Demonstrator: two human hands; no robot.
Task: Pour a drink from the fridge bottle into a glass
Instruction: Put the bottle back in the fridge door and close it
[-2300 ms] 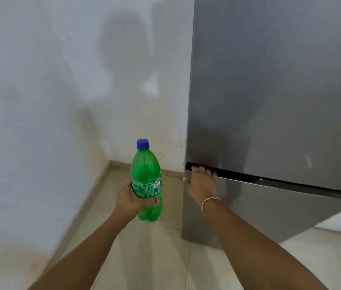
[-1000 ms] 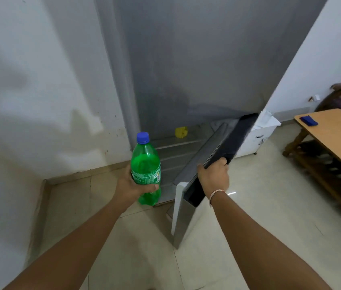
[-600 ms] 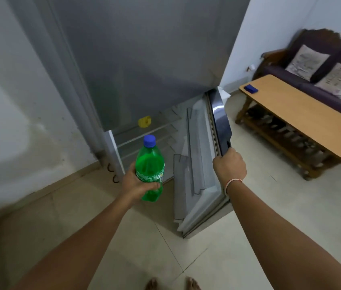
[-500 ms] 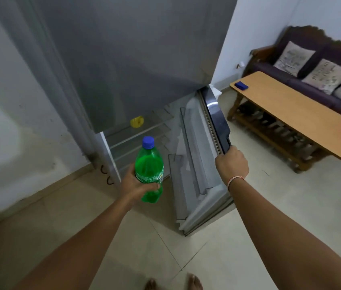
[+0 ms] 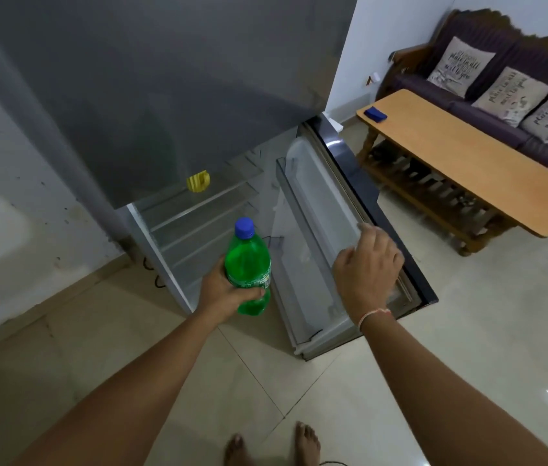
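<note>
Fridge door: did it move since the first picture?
Yes. The lower door was shut flush with the fridge front; now it stands swung wide open toward the table, with the right hand off it.

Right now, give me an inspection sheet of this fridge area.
Surface: tiled floor, bare feet at bottom edge.
Job's things: green bottle, blue cap on, upright; no glass seen.
Fridge: lower door open, shelves hold a yellow object.
Clutter: blue item on wooden table.
Hands: left hand grips bottle; right hand empty, fingers spread above door edge.
Cables: dark cord at fridge base.
Surroundings: sofa with cushions.
</note>
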